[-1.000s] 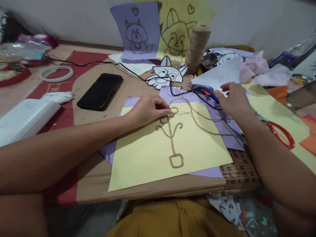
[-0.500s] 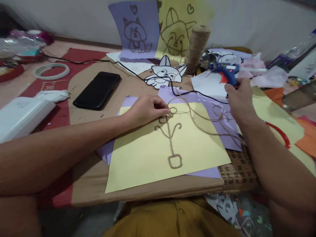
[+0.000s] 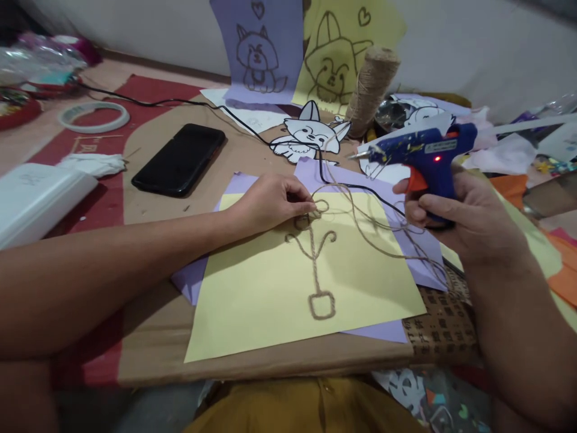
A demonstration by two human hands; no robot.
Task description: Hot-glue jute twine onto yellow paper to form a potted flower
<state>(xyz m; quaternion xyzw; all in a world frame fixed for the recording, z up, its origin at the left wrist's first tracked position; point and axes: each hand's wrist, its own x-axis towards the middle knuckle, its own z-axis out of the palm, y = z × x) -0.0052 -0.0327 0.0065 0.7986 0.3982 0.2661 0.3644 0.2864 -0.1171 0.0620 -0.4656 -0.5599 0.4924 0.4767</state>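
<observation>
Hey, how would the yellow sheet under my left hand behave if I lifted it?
The yellow sheet looks thin, so it would probably flop. The twine stem running up it may stiffen it slightly there. Loose twine lying across it could drag along.

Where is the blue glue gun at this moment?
In the head view, the blue glue gun is right of centre, held in the right hand, below and to the right of the twine spool.

The glue gun (image 3: 435, 150), low beside the yellow sheet (image 3: 252, 313) a second ago, is now raised in the right hand (image 3: 480, 225).
</observation>
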